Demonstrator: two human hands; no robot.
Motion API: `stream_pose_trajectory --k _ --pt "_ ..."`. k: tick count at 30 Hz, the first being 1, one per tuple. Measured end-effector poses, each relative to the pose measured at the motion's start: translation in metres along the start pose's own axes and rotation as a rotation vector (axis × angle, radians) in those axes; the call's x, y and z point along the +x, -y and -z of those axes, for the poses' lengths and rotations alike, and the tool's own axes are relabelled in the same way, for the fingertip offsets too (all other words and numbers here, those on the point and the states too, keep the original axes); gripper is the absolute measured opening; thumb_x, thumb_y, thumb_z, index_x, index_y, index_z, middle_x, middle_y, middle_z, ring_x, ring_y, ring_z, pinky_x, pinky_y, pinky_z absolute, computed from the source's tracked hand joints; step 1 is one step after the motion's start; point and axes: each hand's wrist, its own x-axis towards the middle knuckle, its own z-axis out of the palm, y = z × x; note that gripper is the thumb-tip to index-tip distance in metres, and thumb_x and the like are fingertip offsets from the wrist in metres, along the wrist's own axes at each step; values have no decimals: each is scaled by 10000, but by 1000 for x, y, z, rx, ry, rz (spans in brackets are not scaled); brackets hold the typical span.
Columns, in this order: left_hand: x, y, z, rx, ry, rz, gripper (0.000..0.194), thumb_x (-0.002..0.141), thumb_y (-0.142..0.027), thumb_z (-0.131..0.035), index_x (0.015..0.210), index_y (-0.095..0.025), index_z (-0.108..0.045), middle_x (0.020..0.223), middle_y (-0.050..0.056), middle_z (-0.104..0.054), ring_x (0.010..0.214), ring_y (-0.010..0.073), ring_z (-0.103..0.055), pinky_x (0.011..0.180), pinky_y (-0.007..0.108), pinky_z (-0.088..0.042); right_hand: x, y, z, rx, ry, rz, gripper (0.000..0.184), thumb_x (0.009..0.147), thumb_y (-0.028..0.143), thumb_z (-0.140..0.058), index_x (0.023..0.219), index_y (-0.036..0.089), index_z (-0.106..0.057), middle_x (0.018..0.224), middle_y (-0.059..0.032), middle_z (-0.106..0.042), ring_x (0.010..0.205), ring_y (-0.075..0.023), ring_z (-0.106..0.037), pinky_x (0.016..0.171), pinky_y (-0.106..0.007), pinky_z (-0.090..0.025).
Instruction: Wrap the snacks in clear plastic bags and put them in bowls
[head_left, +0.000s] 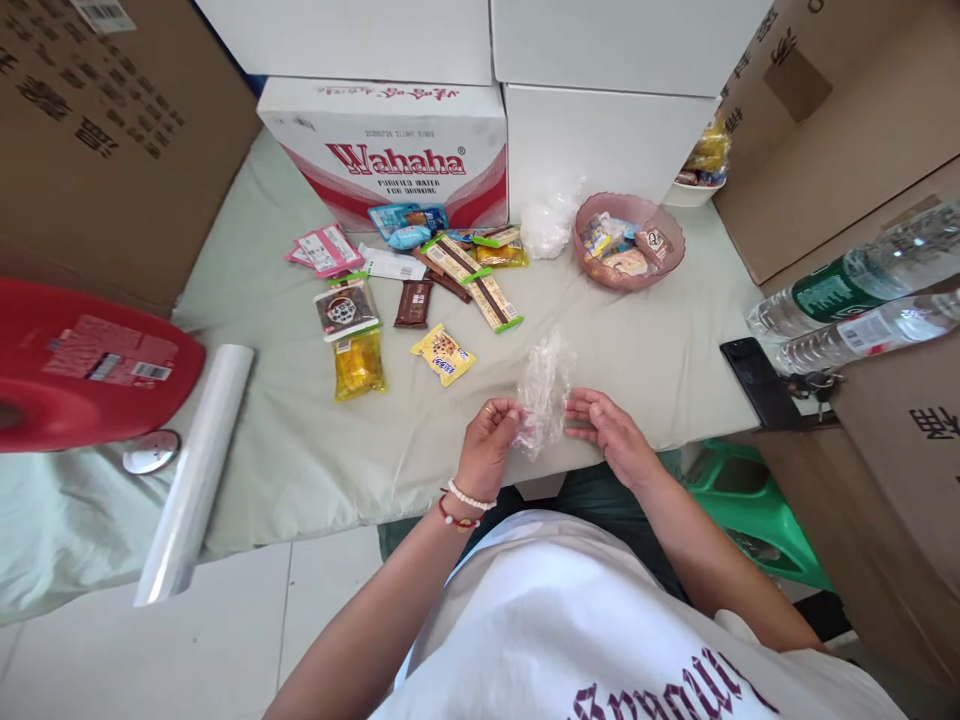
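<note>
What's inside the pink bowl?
The pink bowl has little wrapped packets in it, with a yellow one at the left. The top ones cover whatever is at the bottom, so that can't be seen.

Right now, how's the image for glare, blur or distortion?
Head view: soft, mostly even light; wide-angle distortion, bottles slanting toward the right edge; pale sheen on the plastic roll; the clear bag blends into the cloth, its edges hard to trace.
</note>
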Motion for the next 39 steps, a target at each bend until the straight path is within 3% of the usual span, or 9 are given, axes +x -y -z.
stream_pose_trajectory --k 3,7,10,12,13,20,26,35,39 --pt "-7 10 -5 209 -6 -81 597 752 -593 -793 1157 -205 -592 1150 94 -660 921 201 -657 795 360 -556 12 -1 -20 20 -16 -27 401 778 565 -825 1028 268 -725 884 -7 -710 807 -177 -654 762 -319 -590" --pt "-15 16 -7 736 -168 -441 880 702 -490 -868 1422 -175 -471 1430 202 -497 1246 322 -552 1039 512 -484 17 -4 -42 49 -97 38 314 778 536 -801 894 262 -698 773 24 -632 714 -162 -581 674 -292 -561" --pt "-15 15 -3 950 -206 -581 507 824 -412 -775 1255 -189 -629 1279 161 -608 1230 324 -544 1062 527 -450 16 -4 -46 49 -93 66 311 776 532 -799 897 265 -696 811 13 -633 750 -172 -580 657 -290 -568" --pt "-13 13 3 903 -140 -503 207 881 -388 -705 994 -215 -709 1015 96 -682 1053 276 -612 968 459 -493 15 -4 -43 34 -95 71 320 775 540 -801 899 264 -695 812 10 -628 750 -172 -578 647 -290 -571" --pt "-12 12 5 833 -115 -442 171 896 -391 -681 906 -223 -712 915 69 -681 972 251 -628 913 418 -506 15 -4 -41 27 -106 72 327 775 546 -801 901 264 -693 809 9 -626 753 -173 -580 641 -288 -572" --pt "-7 4 18 271 -131 -222 332 881 -535 -684 956 -220 -760 1019 52 -740 989 204 -661 902 321 -504 15 -3 -23 101 -185 55 370 783 569 -800 920 270 -631 843 15 -663 734 -149 -626 633 -269 -577" --pt "-2 -6 30 2 -218 -65 424 801 -619 -734 907 -211 -692 878 21 -722 801 150 -656 719 266 -537 16 -3 -16 69 -202 93 358 811 546 -782 938 259 -610 835 29 -656 562 -98 -559 487 -235 -487" --pt "-9 -27 57 -34 -197 -90 395 759 -543 -810 937 -205 -714 1043 81 -756 976 202 -704 781 301 -574 20 -5 1 20 -287 192 304 812 508 -798 922 260 -662 827 18 -665 715 -126 -595 609 -235 -535" --pt "-31 -30 97 324 -159 -80 425 760 -560 -803 955 -187 -744 956 79 -775 873 205 -703 814 346 -573 22 -1 10 104 -232 91 354 743 533 -849 888 260 -676 1015 -14 -738 879 -166 -677 768 -312 -612"
